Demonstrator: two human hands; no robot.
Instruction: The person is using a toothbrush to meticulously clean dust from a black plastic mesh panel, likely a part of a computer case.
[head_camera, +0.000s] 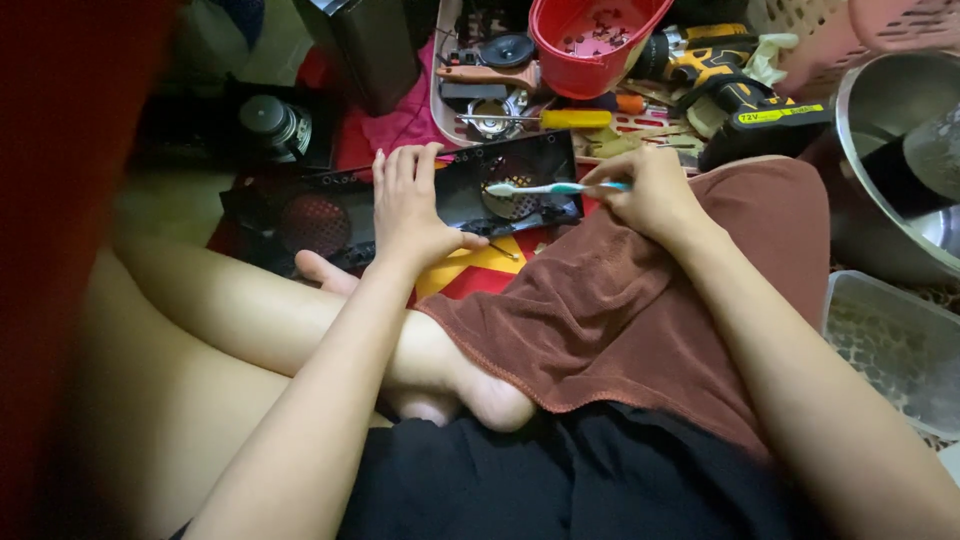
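Toothbrush (545, 188) first: white and teal, lying level across the right end of a long black speaker panel (420, 205), its bristle head over the round grille opening there. My right hand (655, 195) pinches the handle end between thumb and fingertips, wrist resting on a brown towel (620, 300) draped over my knee. My left hand (410, 210) presses flat on the middle of the panel, fingers straight and together, thumb out to the side, gripping nothing. I see the panel lying on the floor in front of my crossed legs, with a second round grille near its left end. Beyond it sits a pink tray (440, 90) of parts, a yellow-handled screwdriver (545, 118) lying across it, a red bowl (590, 40) above that, and a yellow and black cordless drill (730, 85) to the right. A steel pot (900, 150) stands at the far right, a clear plastic tub (890, 340) just below it.
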